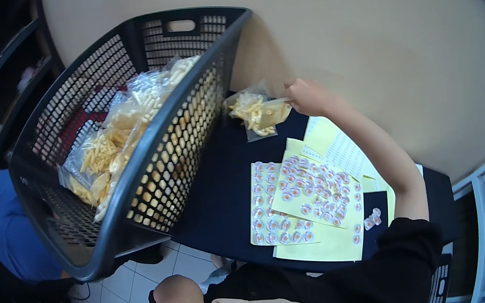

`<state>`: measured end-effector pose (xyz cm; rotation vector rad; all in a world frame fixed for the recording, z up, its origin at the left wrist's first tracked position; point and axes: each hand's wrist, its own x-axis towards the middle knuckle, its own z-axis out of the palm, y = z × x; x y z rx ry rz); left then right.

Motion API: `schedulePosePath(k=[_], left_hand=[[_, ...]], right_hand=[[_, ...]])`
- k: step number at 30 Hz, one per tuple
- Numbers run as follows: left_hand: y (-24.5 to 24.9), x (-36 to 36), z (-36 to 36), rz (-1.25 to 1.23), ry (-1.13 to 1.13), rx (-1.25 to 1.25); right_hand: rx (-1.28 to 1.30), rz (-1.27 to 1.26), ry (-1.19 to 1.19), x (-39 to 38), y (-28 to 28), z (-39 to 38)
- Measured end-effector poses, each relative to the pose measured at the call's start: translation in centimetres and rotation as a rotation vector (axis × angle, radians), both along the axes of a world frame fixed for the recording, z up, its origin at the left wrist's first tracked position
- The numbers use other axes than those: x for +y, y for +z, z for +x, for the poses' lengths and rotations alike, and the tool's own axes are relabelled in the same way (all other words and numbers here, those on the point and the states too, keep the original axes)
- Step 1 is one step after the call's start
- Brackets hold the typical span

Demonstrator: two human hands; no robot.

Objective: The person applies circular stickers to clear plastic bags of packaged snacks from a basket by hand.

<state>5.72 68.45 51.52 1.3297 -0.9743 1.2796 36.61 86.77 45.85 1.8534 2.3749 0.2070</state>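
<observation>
My right hand (308, 97) reaches to the far side of the dark table, its fingers closed on the edge of a clear plastic bag (276, 113) with pale yellow content. That bag overlaps clear packaging holding yellow stick-shaped snacks (248, 108), lying close beside the basket. Below my right forearm lie yellow sheets (320, 251) covered with rows of round pinkish stickers (272, 226) with orange centres. My left hand is out of view.
A big black perforated basket (115, 241) stands tilted at the left, holding several bags of white and yellow snacks (104, 149). Loose stickers (373, 218) lie at the table's right. A person in blue (15, 231) is behind the basket. A beige wall (371, 23) borders the far side.
</observation>
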Motion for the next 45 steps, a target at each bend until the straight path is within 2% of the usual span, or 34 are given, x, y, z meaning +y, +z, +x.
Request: schedulePosePath(k=[2, 3, 4, 6, 7, 8, 10, 12, 14, 16, 18, 19, 22, 24, 26, 34, 45], left_hand=[[-0.1, 1.4, -0.2, 0.151, -0.210, 0.096], [-1.3, 1.2, -1.8, 0.168, -0.232, 0.088], [-3.6, 0.5, -4.5, -0.038, 0.188, 0.520], [-4.5, 2.3, -0.4, -0.248, 0.701, 0.592], [-5.5, 4.7, 4.1, -0.248, 0.761, 0.249], [-5.3, 5.7, 6.3, -0.237, 0.892, 0.356], [-7.2, 7.7, 9.8, -0.347, 0.856, 0.534], [-8.3, 7.5, 12.8, -0.447, 0.564, 0.686], [-8.7, 6.0, 14.5, -0.390, 0.311, 0.782], [-9.2, 4.4, 15.9, -0.325, 0.379, 0.795], [-9.1, 2.4, 17.1, -0.450, 0.327, 0.754], [-9.2, 1.7, 17.5, -0.450, 0.324, 0.749], [-9.5, 0.1, 18.3, -0.468, 0.372, 0.718], [-9.5, -0.9, 18.7, -0.439, 0.405, 0.645], [-9.6, -1.7, 18.8, -0.480, 0.429, 0.645], [-10.2, -2.0, 17.9, -0.435, 0.593, 0.612], [-9.9, 0.4, 17.3, -0.399, 0.663, 0.578]], right_hand=[[0.220, 0.126, 0.073, -3.6, 1.4, -0.2], [0.295, 0.146, 0.093, -5.3, 2.1, -0.1], [0.367, 0.165, 0.116, -7.1, 2.6, -0.1], [0.535, 0.227, 0.162, -10.5, 3.1, -0.2], [0.634, 0.229, 0.149, -12.2, 3.3, -0.4], [0.736, 0.229, 0.138, -13.9, 3.3, -0.5], [0.929, 0.199, 0.093, -17.0, 3.0, -0.6], [0.946, 0.228, 0.052, -20.0, 3.2, -0.7], [0.984, 0.278, 0.032, -22.6, 2.9, -0.6], [1.020, 0.287, 0.031, -24.7, 2.5, -0.3], [1.160, 0.373, -0.007, -26.4, 1.5, 0.1], [1.328, 0.460, 0.002, -26.9, 0.2, 0.1], [1.454, 0.550, -0.049, -28.3, -1.0, 0.0], [1.455, 0.589, 0.026, -28.5, -1.5, -0.4], [1.740, 0.616, -0.052, -28.9, -2.0, -1.1], [1.700, 0.691, 0.022, -28.1, -3.4, -1.9], [1.558, 0.853, 0.002, -25.6, -4.1, -3.2]])
